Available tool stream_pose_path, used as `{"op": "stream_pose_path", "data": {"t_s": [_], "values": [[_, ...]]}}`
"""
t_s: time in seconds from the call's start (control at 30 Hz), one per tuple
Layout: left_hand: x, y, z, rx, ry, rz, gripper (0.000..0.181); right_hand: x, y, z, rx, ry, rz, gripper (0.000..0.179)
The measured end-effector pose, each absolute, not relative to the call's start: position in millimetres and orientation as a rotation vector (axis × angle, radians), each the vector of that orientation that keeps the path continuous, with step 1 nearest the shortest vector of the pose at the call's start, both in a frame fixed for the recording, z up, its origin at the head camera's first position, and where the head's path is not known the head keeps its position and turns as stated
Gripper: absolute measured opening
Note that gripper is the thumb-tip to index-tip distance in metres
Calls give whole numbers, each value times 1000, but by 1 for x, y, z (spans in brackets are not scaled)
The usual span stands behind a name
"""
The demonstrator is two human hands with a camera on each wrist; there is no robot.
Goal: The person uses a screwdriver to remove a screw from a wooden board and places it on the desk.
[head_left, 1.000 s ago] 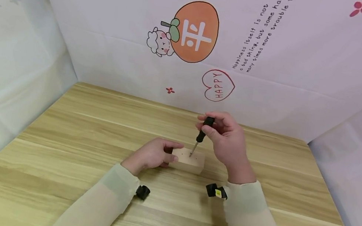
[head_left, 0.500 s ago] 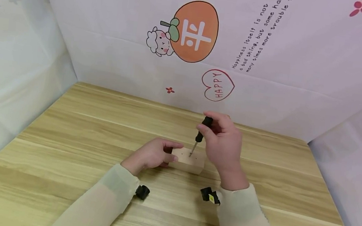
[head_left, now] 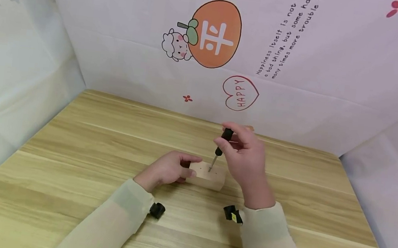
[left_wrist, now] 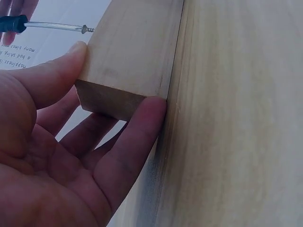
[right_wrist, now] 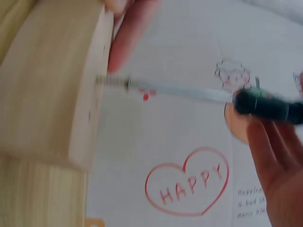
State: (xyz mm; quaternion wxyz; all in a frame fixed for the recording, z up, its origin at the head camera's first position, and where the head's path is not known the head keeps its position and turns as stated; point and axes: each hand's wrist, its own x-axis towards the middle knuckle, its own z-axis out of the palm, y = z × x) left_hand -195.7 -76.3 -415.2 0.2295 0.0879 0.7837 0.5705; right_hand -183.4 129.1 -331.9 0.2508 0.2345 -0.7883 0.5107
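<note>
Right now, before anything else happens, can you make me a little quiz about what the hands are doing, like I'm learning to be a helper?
1. True or false: the left hand grips one end of the wooden block.
2. Pick one. What is the right hand holding?
A) a spoon
B) a screwdriver
C) a paintbrush
3. Fill in the missing word: a small metal ____ stands up at the top of the wooden block.

Key:
1. True
2. B
3. screw
</note>
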Motion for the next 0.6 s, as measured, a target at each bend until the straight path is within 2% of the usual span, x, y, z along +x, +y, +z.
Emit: {"op": "stream_pose_path", "data": {"t_s": [0.17,0.47,0.6], "values": [[-196,-77,-416,248,2162,1577,44,-180,121,-331,554,-2102,1299,28],[-195,-77,-413,229,2138,1589,43,-186,136,-328,673,-1999,1872,32],[-195,-76,-413,244,2139,1590,43,-187,137,-330,688,-2040,1815,35]]}}
